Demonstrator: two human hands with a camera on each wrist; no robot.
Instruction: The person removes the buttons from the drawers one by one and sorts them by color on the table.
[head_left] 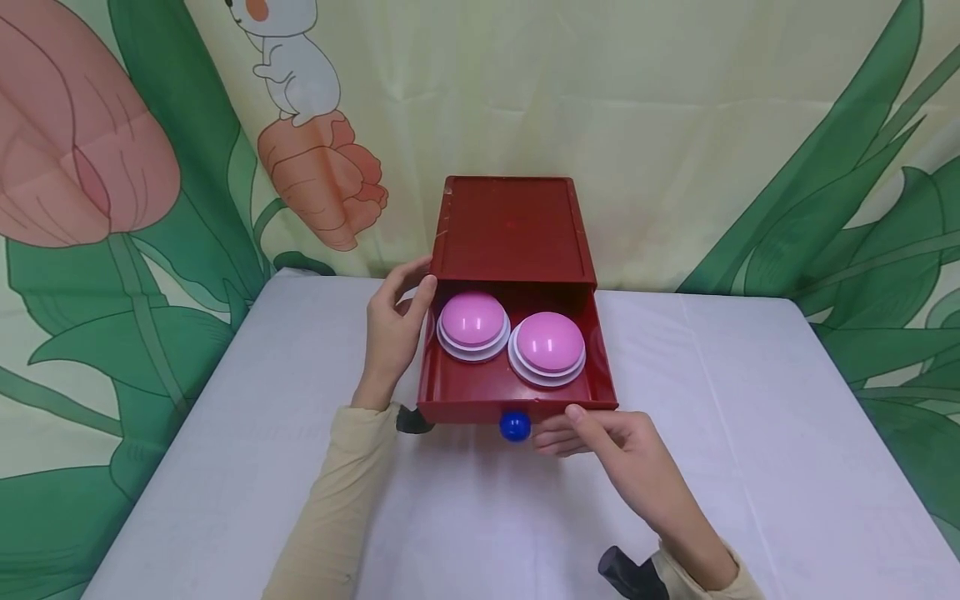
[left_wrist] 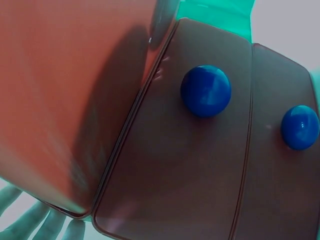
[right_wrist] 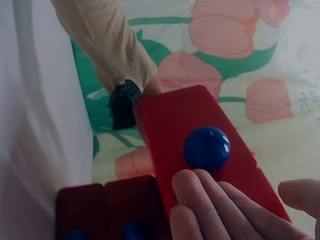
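A red drawer cabinet [head_left: 513, 229] stands against the back curtain. Its top drawer [head_left: 461, 412] is pulled out and holds two push-button-like domes, a left pink dome [head_left: 473, 319] and a right pink dome [head_left: 551, 342], each on a white base. My left hand [head_left: 397, 321] touches the cabinet's left side near the drawer opening. In the left wrist view its fingers [left_wrist: 46, 223] look straight and spread. My right hand [head_left: 611, 442] is just right of the drawer's blue knob [head_left: 515, 426], fingers extended together. In the right wrist view the fingertips [right_wrist: 187, 182] lie close to the knob; contact is unclear.
Two lower drawers with blue knobs show in the left wrist view, the nearer with its knob [left_wrist: 205, 91]. A white cloth [head_left: 247, 467] covers the table. The printed curtain [head_left: 637, 150] hangs directly behind the cabinet. Dark camera mounts [head_left: 630, 573] sit at the wrists.
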